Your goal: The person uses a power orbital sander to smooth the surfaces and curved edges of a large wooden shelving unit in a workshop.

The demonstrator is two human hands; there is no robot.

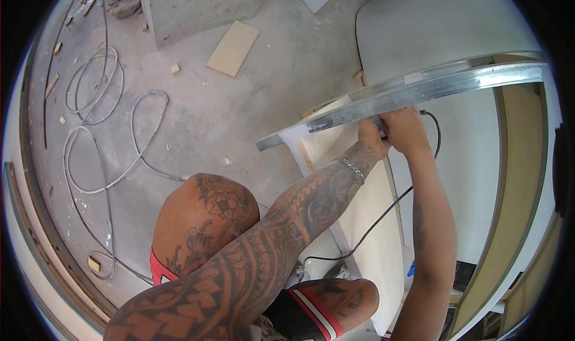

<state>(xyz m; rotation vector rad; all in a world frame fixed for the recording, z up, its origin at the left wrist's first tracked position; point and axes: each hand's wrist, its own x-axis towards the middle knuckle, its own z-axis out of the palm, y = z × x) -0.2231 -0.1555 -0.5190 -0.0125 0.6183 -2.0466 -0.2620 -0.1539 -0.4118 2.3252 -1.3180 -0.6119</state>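
Note:
Both arms reach forward to the underside of a long silvery metal strip (419,93), which crosses above a pale board (377,209). My left hand (372,139) is closed around a dark corded tool (379,124), just below the strip. Against it, my right hand (407,129) is also closed on the tool, its knuckles close to the strip's lower edge. Most of the tool is hidden by my fingers and the strip, so its exact kind cannot be made out. A black cord (383,216) loops out by my right hand and runs down over the board.
Pale wooden panels (518,161) form a frame on the right. Grey cable (90,191) lies in loose coils on the concrete floor (197,119) at left. Beyond are a flat wood piece (233,48), small offcuts (175,69) and a concrete block (197,8). My bent knees are close below.

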